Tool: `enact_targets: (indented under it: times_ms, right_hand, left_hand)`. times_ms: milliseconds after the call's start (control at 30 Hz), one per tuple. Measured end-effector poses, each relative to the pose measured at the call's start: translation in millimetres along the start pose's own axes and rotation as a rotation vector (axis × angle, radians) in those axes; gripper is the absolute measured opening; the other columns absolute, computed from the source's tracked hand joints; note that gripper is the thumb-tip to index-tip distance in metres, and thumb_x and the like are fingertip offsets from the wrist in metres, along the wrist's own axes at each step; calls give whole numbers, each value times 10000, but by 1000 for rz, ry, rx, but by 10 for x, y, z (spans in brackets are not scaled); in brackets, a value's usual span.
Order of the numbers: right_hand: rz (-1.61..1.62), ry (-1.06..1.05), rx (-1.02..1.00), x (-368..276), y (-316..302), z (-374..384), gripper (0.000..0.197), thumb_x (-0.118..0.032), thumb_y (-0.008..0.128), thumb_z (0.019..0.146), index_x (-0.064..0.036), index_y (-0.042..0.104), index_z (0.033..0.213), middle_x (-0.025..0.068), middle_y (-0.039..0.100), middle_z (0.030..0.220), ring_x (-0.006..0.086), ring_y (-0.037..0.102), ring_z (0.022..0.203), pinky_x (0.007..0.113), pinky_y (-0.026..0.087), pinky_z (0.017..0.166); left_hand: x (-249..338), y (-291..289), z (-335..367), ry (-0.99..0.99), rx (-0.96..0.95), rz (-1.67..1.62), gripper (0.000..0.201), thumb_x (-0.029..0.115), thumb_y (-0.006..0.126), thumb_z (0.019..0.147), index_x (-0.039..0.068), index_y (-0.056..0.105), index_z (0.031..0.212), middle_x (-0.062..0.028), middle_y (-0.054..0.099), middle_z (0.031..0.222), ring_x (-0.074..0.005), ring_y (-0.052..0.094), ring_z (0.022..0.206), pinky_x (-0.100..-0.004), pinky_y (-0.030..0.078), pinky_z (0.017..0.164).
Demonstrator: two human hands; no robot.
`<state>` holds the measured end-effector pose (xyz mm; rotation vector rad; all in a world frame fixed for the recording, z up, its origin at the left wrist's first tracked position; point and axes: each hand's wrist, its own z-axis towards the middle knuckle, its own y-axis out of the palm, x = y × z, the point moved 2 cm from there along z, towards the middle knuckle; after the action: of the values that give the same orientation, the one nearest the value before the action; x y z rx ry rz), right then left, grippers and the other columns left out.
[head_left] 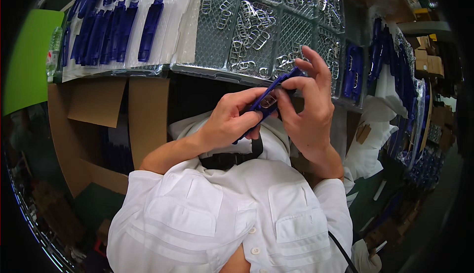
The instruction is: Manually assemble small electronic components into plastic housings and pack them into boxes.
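A long dark-blue plastic part [285, 78] is held at a slant in front of my chest, its upper end pointing right. My left hand [228, 118] is closed around its lower half, the thumb lying along the near side. With thumb and index finger brought together, my right hand [311, 112] pinches at its upper half, while the other fingers stick up. Between the two hands a small shiny metal buckle [268, 101] shows in a recess of the part. Just beyond lies a clear compartment tray [207, 70] with many loose metal buckles [249, 23].
Several blue parts [150, 31] lie in rows on white sheeting at the left. Another blue part [353, 70] sits in the tray's right side. Below the table's left end stands an open cardboard box [148, 125]. A plastic bottle [53, 55] is beside a green panel [29, 60].
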<state>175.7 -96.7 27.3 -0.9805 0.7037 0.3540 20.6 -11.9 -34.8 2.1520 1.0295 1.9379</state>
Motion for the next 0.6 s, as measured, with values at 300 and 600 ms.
enact_targets:
  times_ms: [300, 600]
  right_hand:
    - [169, 259, -61, 163, 53, -25, 331, 41, 760, 886, 5, 614, 1181, 82, 721, 1126, 152, 721, 977, 289, 585, 879]
    - [202, 308, -18, 262, 101, -173, 318, 11, 803, 871, -12, 627, 1136, 59, 720, 1046, 117, 704, 920, 272, 577, 843]
  left_hand:
    - [57, 46, 48, 113, 78, 157, 305, 30, 627, 946, -42, 646, 1242, -25, 703, 870, -55, 640, 644, -212, 538, 576]
    - [4, 62, 95, 179, 202, 458, 145, 60, 643, 929, -42, 695, 1017, -61, 611, 637, -99, 577, 542, -285, 458, 516]
